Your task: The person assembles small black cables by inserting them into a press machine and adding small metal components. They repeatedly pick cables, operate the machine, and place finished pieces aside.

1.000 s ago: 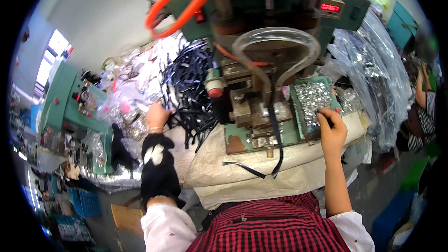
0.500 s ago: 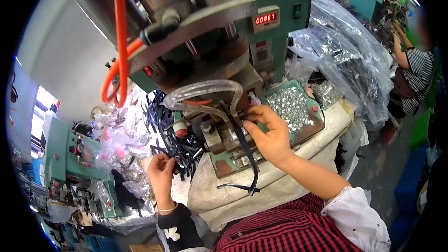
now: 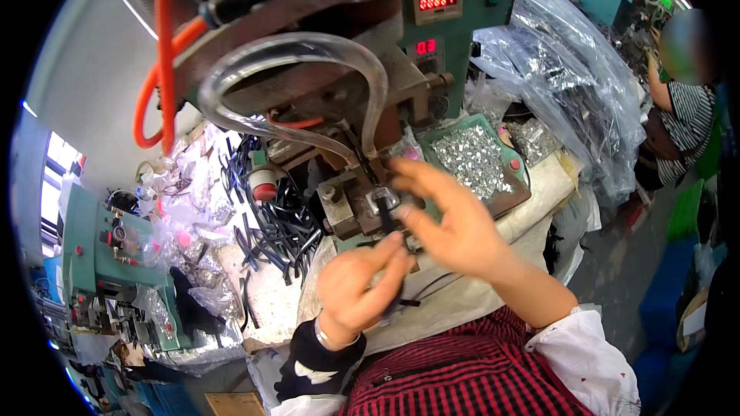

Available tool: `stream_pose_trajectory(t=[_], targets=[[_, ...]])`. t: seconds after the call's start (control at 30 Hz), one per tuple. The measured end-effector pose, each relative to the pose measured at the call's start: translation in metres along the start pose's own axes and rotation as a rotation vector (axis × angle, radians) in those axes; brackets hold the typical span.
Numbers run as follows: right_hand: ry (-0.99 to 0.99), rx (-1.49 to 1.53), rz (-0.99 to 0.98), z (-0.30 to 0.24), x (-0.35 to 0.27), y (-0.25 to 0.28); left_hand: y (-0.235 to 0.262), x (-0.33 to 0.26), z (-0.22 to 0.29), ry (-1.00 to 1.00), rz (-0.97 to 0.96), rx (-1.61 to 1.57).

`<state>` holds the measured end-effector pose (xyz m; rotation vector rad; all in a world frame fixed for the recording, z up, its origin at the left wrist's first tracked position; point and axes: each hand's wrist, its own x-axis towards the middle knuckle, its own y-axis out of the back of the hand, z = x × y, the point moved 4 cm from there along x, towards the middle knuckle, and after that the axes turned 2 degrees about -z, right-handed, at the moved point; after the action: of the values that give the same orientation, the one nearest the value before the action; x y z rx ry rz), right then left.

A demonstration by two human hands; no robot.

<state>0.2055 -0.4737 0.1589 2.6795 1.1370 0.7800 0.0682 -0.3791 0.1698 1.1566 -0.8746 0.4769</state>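
My left hand (image 3: 358, 285) is closed at the front of the press, its thumb and fingers pinching a thin black strip (image 3: 385, 219) shaped like a glasses temple. The strip's upper end lies at a small metal seat (image 3: 380, 199) under the press head; a dark length shows below my fingers, partly hidden. My right hand (image 3: 462, 223), blurred by motion, is just right of the seat with fingers apart and seems to hold nothing. Above both hands loops a clear plastic tube (image 3: 297, 45), its ends running down to the press tooling.
Right of the press, a green tray (image 3: 515, 185) holds small shiny metal pieces (image 3: 472, 160). Many black strips (image 3: 281, 243) lie heaped at left, near a red button (image 3: 264, 191). An orange hose (image 3: 163, 46) hangs at upper left. A person (image 3: 686, 123) works at far right.
My left hand has moved right from the heap to the strip at the press. My right hand has let go of the strip and its fingers have spread. The view has shifted slightly.
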Motion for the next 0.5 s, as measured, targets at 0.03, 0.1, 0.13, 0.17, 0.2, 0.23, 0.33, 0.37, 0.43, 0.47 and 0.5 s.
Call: stream_pose_trajectory(t=[0.03, 0.1, 0.13, 0.17, 0.2, 0.23, 0.33, 0.37, 0.43, 0.47, 0.5], targets=[[0.087, -0.228, 0.004, 0.015, 0.004, 0.010, -0.005, 0.008, 0.002, -0.053, -0.044, 0.022], [-0.066, -0.576, 0.117, 0.053, 0.002, 0.032, -0.016, 0.008, -0.004, -0.109, -0.001, 0.042], [-0.120, -0.755, 0.117, 0.074, -0.003, 0.042, -0.016, 0.007, -0.006, -0.132, 0.006, 0.041], [-0.184, -0.931, 0.117, 0.090, -0.008, 0.050, -0.019, 0.005, -0.008, -0.155, 0.005, 0.036], [-0.206, -0.927, 0.183, 0.098, -0.013, 0.056, -0.021, 0.004, -0.011, -0.183, 0.027, 0.045], [-0.196, -0.923, 0.236, 0.106, -0.018, 0.059, -0.021, 0.004, -0.011, -0.177, 0.023, 0.044], [-0.114, -0.858, 0.320, 0.129, -0.027, 0.058, -0.021, 0.003, -0.011, -0.163, 0.015, 0.055], [-0.089, -0.836, 0.327, 0.133, -0.028, 0.057, -0.020, 0.002, -0.011, -0.154, 0.013, 0.050], [0.003, -0.824, 0.357, 0.133, -0.027, 0.055, -0.019, 0.000, -0.011, -0.127, 0.017, 0.055], [0.039, -0.856, 0.351, 0.132, -0.026, 0.052, -0.016, -0.001, -0.009, -0.105, 0.006, 0.085], [0.079, -0.885, 0.344, 0.129, -0.025, 0.054, -0.014, -0.002, -0.006, -0.059, 0.003, 0.082]])
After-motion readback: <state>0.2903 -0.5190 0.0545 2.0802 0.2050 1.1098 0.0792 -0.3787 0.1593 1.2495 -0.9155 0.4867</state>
